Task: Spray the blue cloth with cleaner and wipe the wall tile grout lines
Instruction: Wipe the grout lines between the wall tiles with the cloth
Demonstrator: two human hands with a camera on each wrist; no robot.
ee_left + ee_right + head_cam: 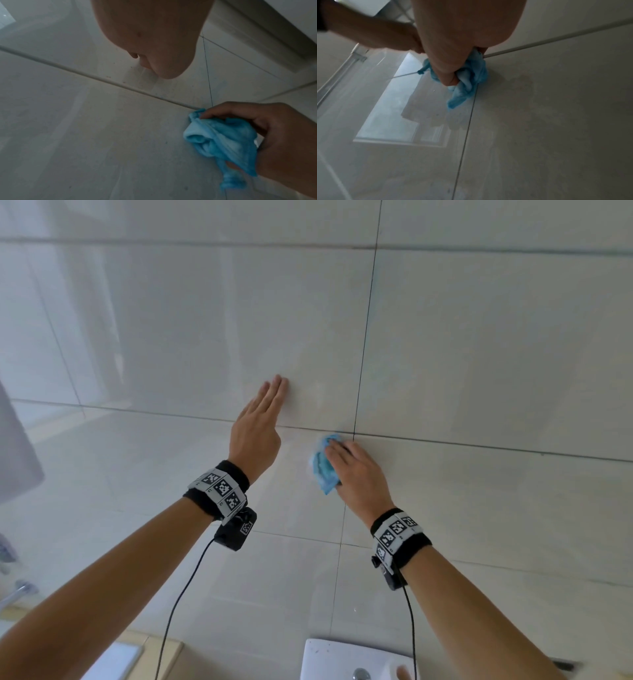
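Gripping blue cloth point(323, 465) at grout crossing point(354, 433), right hand point(356, 470); left hand point(257, 426) flat.

- Large glossy pale tiles point(191, 313) are covering the wall, with thin dark joints running across and up between them
- A bright window point(388, 115) is reflecting in the sheen of the tiles, seen from the right wrist view
- A grey fabric point(15, 453) is hanging at the left edge
- A chrome fitting point(19, 592) is showing low on the left, blurred
- A white ceramic fixture point(339, 657) with a metal button on top is sitting below, against the wall
- Soft daylight is falling evenly over the room
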